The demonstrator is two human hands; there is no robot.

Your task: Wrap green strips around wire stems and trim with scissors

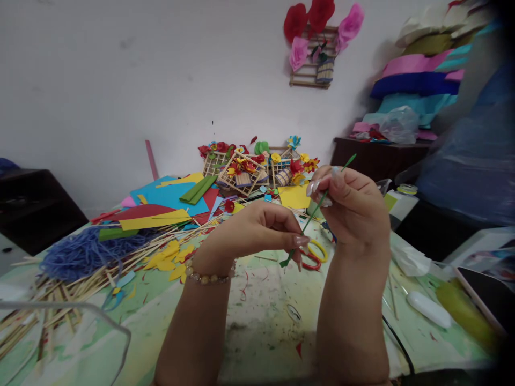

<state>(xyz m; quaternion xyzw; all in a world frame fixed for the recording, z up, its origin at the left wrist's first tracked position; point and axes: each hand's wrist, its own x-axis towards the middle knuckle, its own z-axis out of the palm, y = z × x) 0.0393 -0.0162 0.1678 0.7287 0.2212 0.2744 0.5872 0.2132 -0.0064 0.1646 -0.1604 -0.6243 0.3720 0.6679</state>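
Note:
My left hand [267,230], with a beaded bracelet [207,277] at its wrist, pinches the lower part of a thin green stem [313,214]. Thumb and fingers of my right hand [348,201] close on the same stem higher up. It slants between both hands, its upper tip pointing right and a small green scrap showing at its lower end. It looks like a stick wrapped in green paper. Behind and below my fingers lie scissors with red and yellow handles [319,250], partly hidden by my left fingertips.
Decorated stick lattices [245,174] stand against the wall. Coloured paper sheets [164,193], blue shredded strands [88,254], thin sticks [60,305] and yellow petal cut-outs [169,257] lie to the left. At right are a white oval case [429,309] and a phone [486,295].

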